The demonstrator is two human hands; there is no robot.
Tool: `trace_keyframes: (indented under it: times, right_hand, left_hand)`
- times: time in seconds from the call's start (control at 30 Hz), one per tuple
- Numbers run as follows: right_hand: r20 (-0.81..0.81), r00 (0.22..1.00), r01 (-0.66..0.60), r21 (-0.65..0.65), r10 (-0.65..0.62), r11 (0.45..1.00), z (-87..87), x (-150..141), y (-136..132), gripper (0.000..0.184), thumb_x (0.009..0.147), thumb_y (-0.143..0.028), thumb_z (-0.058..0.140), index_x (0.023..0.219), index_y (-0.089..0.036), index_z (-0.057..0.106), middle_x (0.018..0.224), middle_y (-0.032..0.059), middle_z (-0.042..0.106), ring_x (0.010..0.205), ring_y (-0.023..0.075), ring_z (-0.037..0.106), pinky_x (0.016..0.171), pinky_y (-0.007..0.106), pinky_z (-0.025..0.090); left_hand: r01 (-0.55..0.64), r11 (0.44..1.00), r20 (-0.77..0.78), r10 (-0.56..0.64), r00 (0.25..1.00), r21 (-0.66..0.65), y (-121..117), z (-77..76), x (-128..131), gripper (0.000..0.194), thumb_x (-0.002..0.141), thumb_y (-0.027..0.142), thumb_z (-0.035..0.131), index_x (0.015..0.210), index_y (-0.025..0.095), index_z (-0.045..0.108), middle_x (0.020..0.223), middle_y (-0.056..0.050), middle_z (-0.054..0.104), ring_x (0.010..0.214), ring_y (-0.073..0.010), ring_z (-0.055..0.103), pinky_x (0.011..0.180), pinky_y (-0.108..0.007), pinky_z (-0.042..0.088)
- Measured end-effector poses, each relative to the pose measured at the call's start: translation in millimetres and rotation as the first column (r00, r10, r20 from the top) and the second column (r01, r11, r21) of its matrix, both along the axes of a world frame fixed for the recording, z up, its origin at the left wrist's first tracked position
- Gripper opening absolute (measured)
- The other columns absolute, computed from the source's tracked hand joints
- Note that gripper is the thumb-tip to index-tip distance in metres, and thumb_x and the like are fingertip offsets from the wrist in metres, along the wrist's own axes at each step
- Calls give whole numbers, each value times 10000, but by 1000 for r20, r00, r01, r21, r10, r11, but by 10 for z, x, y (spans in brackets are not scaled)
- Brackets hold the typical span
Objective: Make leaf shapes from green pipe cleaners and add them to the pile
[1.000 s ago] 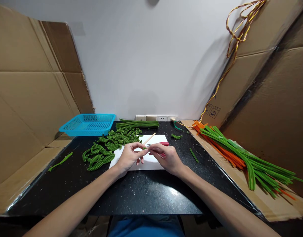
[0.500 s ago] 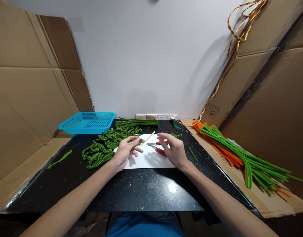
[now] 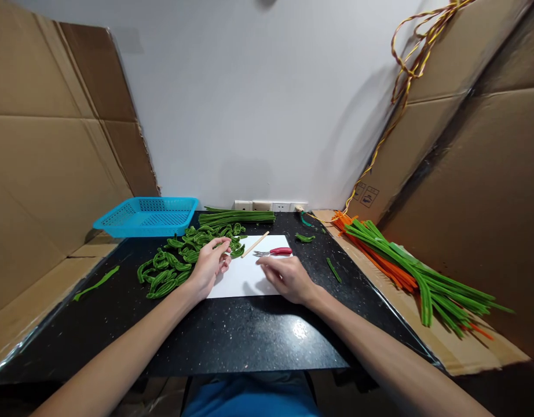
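By pliers, right hand more curled

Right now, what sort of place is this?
Probably a craft workstation: red-handled pliers lie on a white sheet, looped green fuzzy strips are heaped alongside, and cardboard walls flank both sides.

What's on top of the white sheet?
A pale stick and red-handled pliers show on the white sheet. The left hand hides part of its left side, the right hand its near right corner; anything behind them can't be seen.
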State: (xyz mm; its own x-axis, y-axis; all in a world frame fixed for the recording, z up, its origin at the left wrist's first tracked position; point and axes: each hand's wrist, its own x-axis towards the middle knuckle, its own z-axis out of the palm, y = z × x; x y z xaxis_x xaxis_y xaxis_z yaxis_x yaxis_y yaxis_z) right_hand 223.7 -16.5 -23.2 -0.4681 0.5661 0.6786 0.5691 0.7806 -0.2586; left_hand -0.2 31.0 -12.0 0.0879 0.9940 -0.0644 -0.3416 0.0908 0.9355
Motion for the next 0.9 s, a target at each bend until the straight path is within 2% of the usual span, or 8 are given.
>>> trace_keyframes:
  times: [0.07,0.13,0.33,0.5,0.6,0.67,0.77,0.9]
  right_hand:
    - [78,996,-48,-3,48,999,-18,-52,-10,218,1031,-234,492,1062,-189,703,678,14,701,546,144,623,550,251,439]
    - [65,997,-32,-10,33,999,-20,-57,0,201,1029,-233,509,1059,-194,704,683,11,703,550,139,617,551,244,435]
    - [-37,994,103,11,-103,995,27,41,59,218,1023,-211,541,1170,-212,703,920,38,783,568,108,600,594,226,474]
    - [-36,992,125,45,-123,991,121,71,64,286,1020,-197,542,1270,-239,675,1152,80,744,784,134,700,646,223,538]
    - [-41,994,107,53,-105,993,137,105,82,354,1008,-152,528,1321,-259,652,1262,87,700,959,163,720,720,242,586]
    - [-13,996,92,43,-91,995,127,121,94,389,999,-133,535,1347,-272,638,1296,83,683,1019,173,717,762,257,600]
    - [36,997,63,36,-64,997,102,114,102,391,985,-121,565,1329,-287,648,1304,75,680,995,164,721,761,257,600]
    - [79,996,38,56,-43,998,74,89,113,216,980,-159,622,1146,-252,724,1154,68,734,967,177,718,730,249,578]
  left_hand:
    - [48,999,-41,-48,998,7,-19,8,3,423,696,368,870,974,137,650,780,23,578,486,-36,480,381,-150,305]
    - [99,995,-82,-97,992,17,-43,16,11,441,680,384,888,969,123,682,792,7,596,504,-37,483,392,-147,324]
    - [208,972,-181,-187,966,106,-77,-34,58,417,651,392,920,907,107,754,727,-8,594,510,-44,432,403,-152,322]
    - [301,938,-329,-234,915,172,-89,-96,119,467,763,555,811,875,110,725,599,14,568,395,-67,472,360,-182,358]
    - [441,884,-381,-359,852,155,-132,-99,146,492,802,609,754,877,128,682,608,-9,619,368,-105,534,330,-197,359]
    - [500,855,-374,-422,826,138,-166,-94,154,475,824,610,735,855,144,649,548,28,561,342,-82,481,322,-179,311]
    - [531,840,-383,-457,803,111,-193,-92,150,477,840,620,715,893,152,639,471,89,437,325,-44,353,331,-160,244]
    - [540,840,-372,-485,791,54,-159,-127,145,499,827,643,710,928,162,622,440,101,414,319,-49,332,330,-157,230]
